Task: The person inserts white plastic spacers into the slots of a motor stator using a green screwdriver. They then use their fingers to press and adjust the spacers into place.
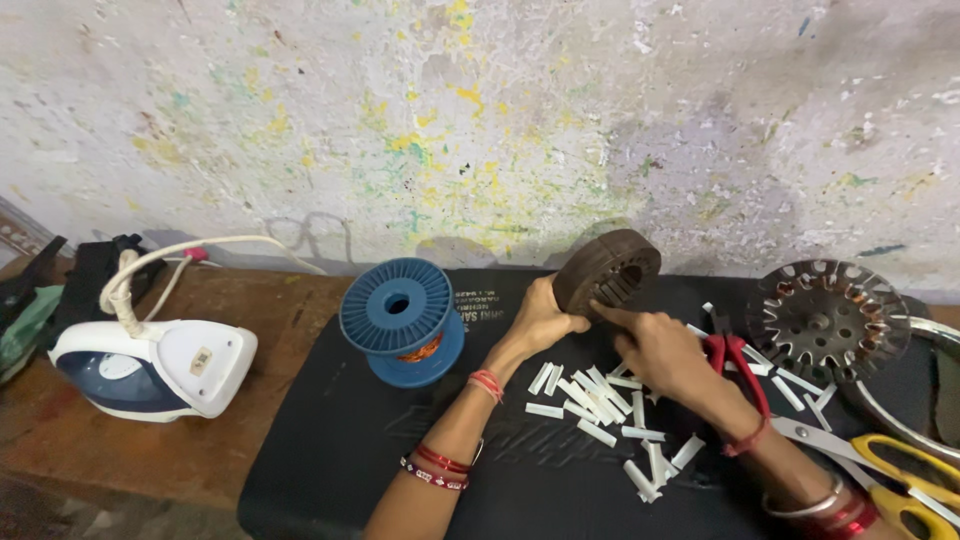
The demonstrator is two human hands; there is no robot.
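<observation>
Both hands raised over mat: left hand point(540, 322) fingers grip stator core point(608, 272); right hand point(662, 350) fingers pinch its face.

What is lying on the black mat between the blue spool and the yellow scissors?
In the head view, small white paper strips lie scattered there, with the person's left hand and right hand above them, holding a dark round slotted metal core.

- On the table point(250, 300), the mat point(340, 440) carries a spool point(402, 318) left of the stator core point(608, 272).
- Paper strips point(600, 405) lie before the core.
- A wound stator point(826, 320) sits right, scissors point(890, 468) before it.
- The iron point(150, 365) stands left of the mat.
</observation>
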